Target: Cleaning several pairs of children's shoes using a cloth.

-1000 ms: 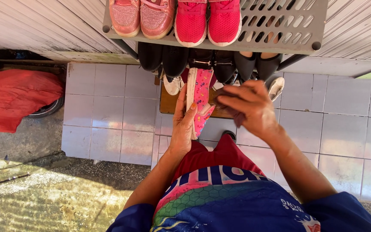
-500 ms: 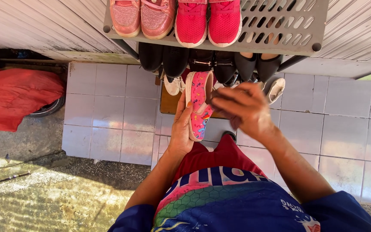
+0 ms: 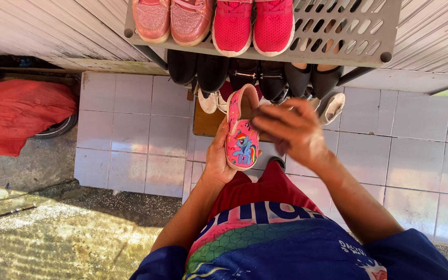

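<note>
Since a moment ago, the small pink slip-on shoe with a cartoon pony on top (image 3: 241,139) is turning, so its pony picture is now facing up. In the head view, the left hand (image 3: 219,155) is wrapping its fingers around the shoe from below and holding it tight. The right hand (image 3: 292,132) is touching the shoe's open end, with fingers bent close together. Both hands are holding the shoe in front of the grey metal shoe rack (image 3: 338,31). Sparkly pink sneakers (image 3: 172,18) and bright pink mesh sneakers (image 3: 252,23) are sitting at the rack's top left edge. Black shoes (image 3: 211,70) are lining the shelf below.
</note>
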